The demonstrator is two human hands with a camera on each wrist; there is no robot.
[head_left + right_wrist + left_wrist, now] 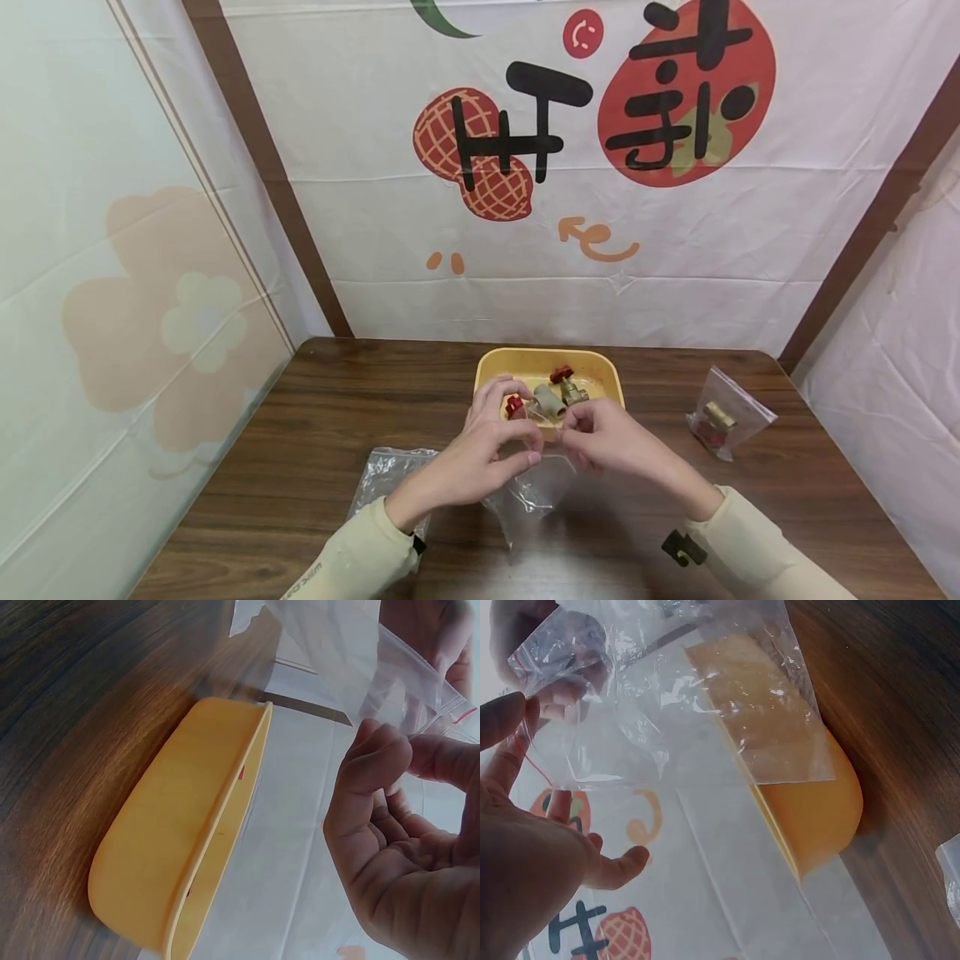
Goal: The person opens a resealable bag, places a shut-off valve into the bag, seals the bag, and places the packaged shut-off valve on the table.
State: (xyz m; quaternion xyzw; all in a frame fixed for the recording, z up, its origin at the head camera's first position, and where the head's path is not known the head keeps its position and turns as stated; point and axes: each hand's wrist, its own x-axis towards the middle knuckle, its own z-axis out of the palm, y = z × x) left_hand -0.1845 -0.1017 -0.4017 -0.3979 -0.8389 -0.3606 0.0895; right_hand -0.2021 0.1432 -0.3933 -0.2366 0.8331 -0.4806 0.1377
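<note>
Clear bag (536,492) hangs between both hands above the middle of the table, on the near-edge side of the yellow tray (543,357).
Left hand (480,454) pinches the bag at its red-lined mouth between thumb and forefinger, other fingers spread; right hand (611,437) pinches the opposite side of the mouth, fingers curled. Long axis runs mouth to base, close to upright; mouth uppermost at the fingers, base down towards the table. Step in hand judged to be parting the mouth: hold each lip separately, pull evenly along the seal, and avoid creasing the thin film. Keeping the base hanging free should prevent twisting. Loose valve (573,392) sits inside the tray, near the table's far edge.
</note>
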